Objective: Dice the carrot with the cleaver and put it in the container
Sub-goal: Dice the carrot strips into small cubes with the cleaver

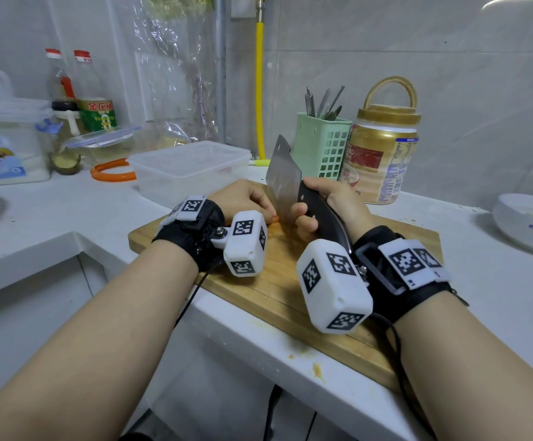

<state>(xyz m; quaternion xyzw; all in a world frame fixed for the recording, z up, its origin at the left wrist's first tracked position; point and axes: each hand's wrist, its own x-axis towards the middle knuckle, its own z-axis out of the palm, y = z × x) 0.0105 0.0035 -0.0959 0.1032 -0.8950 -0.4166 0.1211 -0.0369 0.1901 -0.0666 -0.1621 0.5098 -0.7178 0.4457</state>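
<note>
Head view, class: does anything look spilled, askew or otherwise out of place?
Yes. Orange scraps lie on the white counter edge below the cutting board, off the board. The board also sits askew, its near corner overhanging that edge.

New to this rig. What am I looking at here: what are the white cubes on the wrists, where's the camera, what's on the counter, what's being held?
There is no robot here: a person works with two bare hands, and the single picture comes from a wide-angle camera worn on the head, looking forward and down. Each wrist wears a black strap carrying white blocks printed with square black-and-white codes; they look like tracking markers, though the picture alone cannot confirm that.

The right hand grips the black handle of a cleaver, blade down over a wooden cutting board. The left hand rests on the board with fingers curled; only an orange tip of the carrot shows beside them.

Behind the board stands a clear plastic container. Further right are a green utensil basket, a gold-lidded jar and a white bowl.
</note>
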